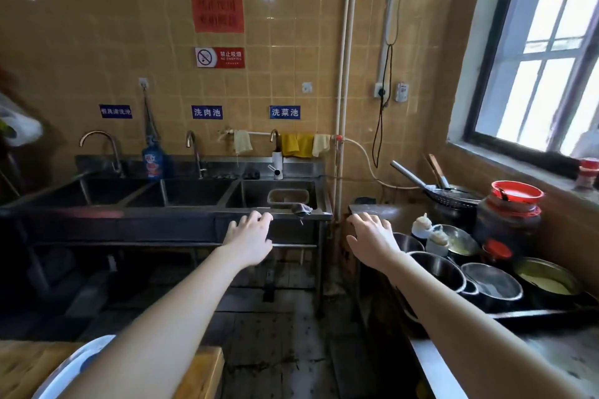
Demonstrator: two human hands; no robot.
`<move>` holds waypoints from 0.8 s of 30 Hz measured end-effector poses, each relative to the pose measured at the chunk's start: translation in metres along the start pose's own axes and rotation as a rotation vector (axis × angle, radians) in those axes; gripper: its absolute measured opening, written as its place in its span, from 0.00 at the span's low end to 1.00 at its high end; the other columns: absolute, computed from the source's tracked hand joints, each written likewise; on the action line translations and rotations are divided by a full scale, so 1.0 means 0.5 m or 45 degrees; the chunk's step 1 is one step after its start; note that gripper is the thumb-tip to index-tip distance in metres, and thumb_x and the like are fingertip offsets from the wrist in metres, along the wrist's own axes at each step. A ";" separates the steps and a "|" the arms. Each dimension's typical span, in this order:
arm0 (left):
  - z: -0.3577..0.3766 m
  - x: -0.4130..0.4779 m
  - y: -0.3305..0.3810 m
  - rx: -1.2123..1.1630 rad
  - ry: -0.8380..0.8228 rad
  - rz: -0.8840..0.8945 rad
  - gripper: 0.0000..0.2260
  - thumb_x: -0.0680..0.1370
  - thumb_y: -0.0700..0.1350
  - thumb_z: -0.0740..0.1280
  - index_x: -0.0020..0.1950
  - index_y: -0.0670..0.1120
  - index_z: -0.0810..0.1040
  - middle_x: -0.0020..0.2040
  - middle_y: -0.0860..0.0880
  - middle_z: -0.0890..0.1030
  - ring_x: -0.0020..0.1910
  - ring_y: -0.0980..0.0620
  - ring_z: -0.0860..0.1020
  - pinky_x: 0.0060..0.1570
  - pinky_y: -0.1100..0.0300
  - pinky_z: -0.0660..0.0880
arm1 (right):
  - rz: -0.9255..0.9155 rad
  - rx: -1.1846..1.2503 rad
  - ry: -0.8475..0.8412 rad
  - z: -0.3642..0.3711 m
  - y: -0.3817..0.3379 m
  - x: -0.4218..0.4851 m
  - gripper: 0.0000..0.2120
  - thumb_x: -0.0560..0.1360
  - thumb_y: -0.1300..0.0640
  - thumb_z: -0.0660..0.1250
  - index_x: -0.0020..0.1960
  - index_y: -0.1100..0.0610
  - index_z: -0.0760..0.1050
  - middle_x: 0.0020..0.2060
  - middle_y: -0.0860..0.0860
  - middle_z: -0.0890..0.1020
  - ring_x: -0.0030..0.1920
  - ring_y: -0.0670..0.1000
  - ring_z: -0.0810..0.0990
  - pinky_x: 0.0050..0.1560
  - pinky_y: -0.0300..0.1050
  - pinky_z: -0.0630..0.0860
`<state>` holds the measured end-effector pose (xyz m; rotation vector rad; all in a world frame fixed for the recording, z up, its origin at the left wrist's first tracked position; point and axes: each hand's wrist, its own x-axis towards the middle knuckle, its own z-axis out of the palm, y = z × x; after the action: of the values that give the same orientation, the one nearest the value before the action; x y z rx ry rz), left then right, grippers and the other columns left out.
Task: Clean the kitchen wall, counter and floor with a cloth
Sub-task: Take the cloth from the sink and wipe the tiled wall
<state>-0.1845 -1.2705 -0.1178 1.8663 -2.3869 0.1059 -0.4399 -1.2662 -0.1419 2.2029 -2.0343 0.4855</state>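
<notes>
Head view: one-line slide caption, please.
Empty left hand and right hand reach toward a three-basin steel sink; a grey cloth lies on its front rim, yellow cloths hang along the tiled wall.

The wall (97,42) bears a "NO SMOKING" sign (219,57), labels 洗肉池 (206,112), 洗菜池 (284,112).

One wide-angle camera, worn on the head, looked forward and somewhat down from standing height, facing the three-basin sink (168,212) almost squarely. It stood near: the outstretched left hand (249,236) overlapped the sink's front edge in the view. Above the sink the tiled wall (97,42) filled the frame; below it lay floor (275,343); right of it, a window (534,81).
</notes>
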 end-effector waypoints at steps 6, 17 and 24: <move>0.037 0.239 0.008 -0.024 -0.030 -0.035 0.21 0.78 0.48 0.60 0.71 0.48 0.61 0.69 0.44 0.65 0.68 0.42 0.66 0.65 0.47 0.63 | -0.049 0.011 0.001 0.063 0.075 0.226 0.16 0.76 0.52 0.61 0.63 0.54 0.69 0.62 0.52 0.72 0.65 0.56 0.68 0.64 0.53 0.63; 0.136 0.528 -0.061 0.004 -0.082 -0.084 0.21 0.79 0.48 0.59 0.71 0.48 0.61 0.69 0.44 0.66 0.67 0.43 0.67 0.64 0.47 0.63 | -0.075 -0.003 -0.145 0.227 0.131 0.506 0.20 0.76 0.54 0.60 0.67 0.53 0.65 0.64 0.52 0.71 0.67 0.56 0.67 0.66 0.54 0.63; 0.245 0.722 -0.148 -0.055 -0.179 -0.124 0.20 0.79 0.47 0.59 0.70 0.48 0.62 0.68 0.45 0.66 0.67 0.43 0.67 0.65 0.47 0.63 | -0.047 0.013 -0.215 0.359 0.151 0.686 0.20 0.75 0.56 0.60 0.67 0.52 0.65 0.64 0.51 0.71 0.66 0.56 0.67 0.65 0.52 0.64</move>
<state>-0.2042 -1.6510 -0.1936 2.0287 -2.3594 -0.0874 -0.4667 -1.6520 -0.2187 2.3567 -2.0694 0.3168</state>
